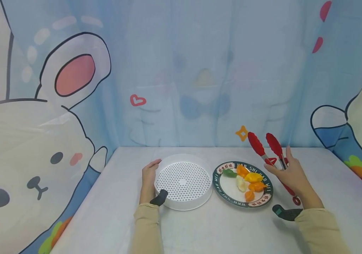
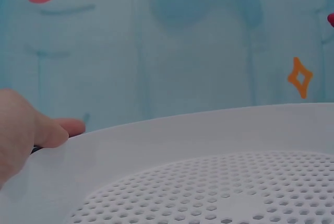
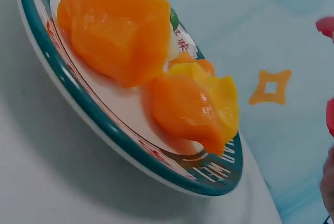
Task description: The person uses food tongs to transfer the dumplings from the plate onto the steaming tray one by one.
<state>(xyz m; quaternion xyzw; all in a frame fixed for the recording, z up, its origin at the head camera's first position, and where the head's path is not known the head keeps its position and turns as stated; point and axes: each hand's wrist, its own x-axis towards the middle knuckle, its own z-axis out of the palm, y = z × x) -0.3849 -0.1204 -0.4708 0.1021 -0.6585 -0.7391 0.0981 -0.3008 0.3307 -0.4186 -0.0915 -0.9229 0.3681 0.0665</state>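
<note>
On the table stands a round white steamer basket [image 1: 182, 201] with a perforated floor. My left hand [image 1: 149, 176] holds its left side, fingers along the outer wall and fingertips at the rim [image 2: 172, 125]. To the right, my right hand [image 1: 293, 174] grips a pair of red-tipped tongs [image 1: 257, 144], which point up and away with their tips spread and nothing between them. Between the hands lies a green-rimmed plate [image 1: 231, 201] bearing several wrinkled pepper-like pieces: green [image 1: 229, 173], pale [image 1: 240, 183], yellow [image 1: 253, 177] and orange [image 3: 112, 31].
The white tabletop [image 1: 200, 233] ends at a blue cartoon curtain [image 1: 206, 77] behind the basket and plate. The basket's right side is close to the plate's left rim. Black wrist mounts [image 1: 159, 197] stick out from both sleeves.
</note>
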